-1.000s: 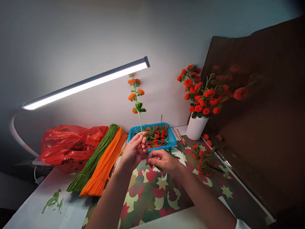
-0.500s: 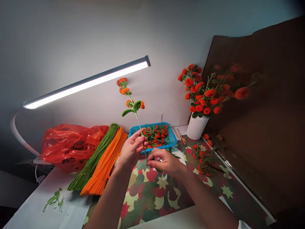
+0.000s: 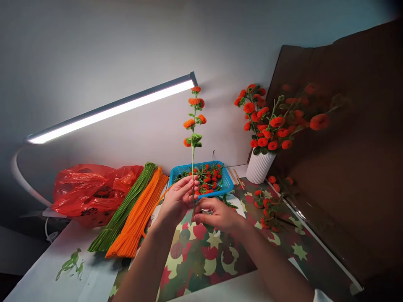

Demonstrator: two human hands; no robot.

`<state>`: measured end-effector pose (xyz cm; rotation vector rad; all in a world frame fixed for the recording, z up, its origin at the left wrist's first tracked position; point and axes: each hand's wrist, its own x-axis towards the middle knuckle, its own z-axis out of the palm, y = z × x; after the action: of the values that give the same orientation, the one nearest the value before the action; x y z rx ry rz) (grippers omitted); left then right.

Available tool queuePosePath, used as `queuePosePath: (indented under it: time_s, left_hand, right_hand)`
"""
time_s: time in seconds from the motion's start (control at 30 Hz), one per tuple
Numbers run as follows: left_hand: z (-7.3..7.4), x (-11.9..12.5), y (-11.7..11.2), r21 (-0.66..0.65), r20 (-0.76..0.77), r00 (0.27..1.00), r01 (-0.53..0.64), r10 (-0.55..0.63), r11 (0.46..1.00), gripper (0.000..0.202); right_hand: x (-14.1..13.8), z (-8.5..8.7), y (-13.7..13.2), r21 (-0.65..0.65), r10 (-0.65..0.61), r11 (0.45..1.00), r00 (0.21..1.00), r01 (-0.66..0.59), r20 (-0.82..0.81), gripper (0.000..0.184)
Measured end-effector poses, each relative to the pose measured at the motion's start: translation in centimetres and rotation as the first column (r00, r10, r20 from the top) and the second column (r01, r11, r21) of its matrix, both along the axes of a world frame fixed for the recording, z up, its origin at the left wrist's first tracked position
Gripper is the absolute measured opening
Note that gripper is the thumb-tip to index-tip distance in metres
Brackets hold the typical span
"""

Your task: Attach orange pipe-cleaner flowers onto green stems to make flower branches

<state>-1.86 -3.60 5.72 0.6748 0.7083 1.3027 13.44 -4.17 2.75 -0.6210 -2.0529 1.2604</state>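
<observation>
An artificial flower stem [image 3: 193, 161] with several fuzzy orange blooms and green leaves stands upright, its top near the lamp's end. My left hand [image 3: 178, 197] is closed round the lower part of the stem, thumb and fingers pinching it. Just below and to the right, my right hand [image 3: 218, 214] has its thumb and forefinger closed at the stem's bottom end. Behind both hands sits a blue plastic basket [image 3: 227, 181] of small orange flowers with green stems.
A lit bar lamp [image 3: 113, 111] reaches in from the left. Orange pipe cleaners [image 3: 135, 218], green pipe cleaners [image 3: 124, 209] and a red plastic bag [image 3: 91, 191] lie left. On the right are a white ribbed vase [image 3: 260, 167] of orange flowers, loose flower sprigs [image 3: 266, 207] and a brown cardboard panel [image 3: 340, 167].
The flower stem has swung from leaning left to upright, and its blooms have turned and shifted right. My left hand has moved slightly right; my right hand stays at the lower end.
</observation>
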Motion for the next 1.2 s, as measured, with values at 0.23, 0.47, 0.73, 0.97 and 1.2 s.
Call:
queuePosePath:
  time_s: [0.23, 0.47, 0.73, 0.97, 1.2]
  left_hand:
    - [0.1, 0.6, -0.3, 0.001, 0.125, 0.992, 0.007, -0.007, 1.000, 0.019]
    - [-0.2, 1.7, -0.7, 0.047, 0.044, 0.968, -0.250, 0.248, 0.967, 0.027]
    - [-0.5, 0.9, -0.6, 0.036, -0.140, 0.957, -0.250, 0.253, 0.968, 0.032]
    - [-0.6, 1.1, 0.1, 0.027, -0.097, 0.992, -0.082, 0.084, 0.996, 0.031]
    - [-1.0, 1.1, 0.3, 0.035, 0.035, 0.999, -0.028, 0.027, 0.999, 0.027]
  right_hand:
    - [0.0, -0.3, 0.2, -0.035, 0.003, 0.999, 0.999, -0.004, -0.034, 0.029]
    - [-0.5, -0.5, -0.1, -0.005, -0.112, 0.994, 0.993, 0.112, -0.020, 0.017]
    - [-0.1, 0.2, -0.4, 0.002, -0.103, 0.995, 0.994, 0.103, 0.030, 0.014]
    - [1.1, 0.3, 0.1, -0.010, -0.019, 1.000, 0.992, 0.021, 0.123, 0.023]
    - [1.5, 0.7, 0.2, -0.030, 0.058, 0.998, 0.986, -0.054, 0.158, 0.019]
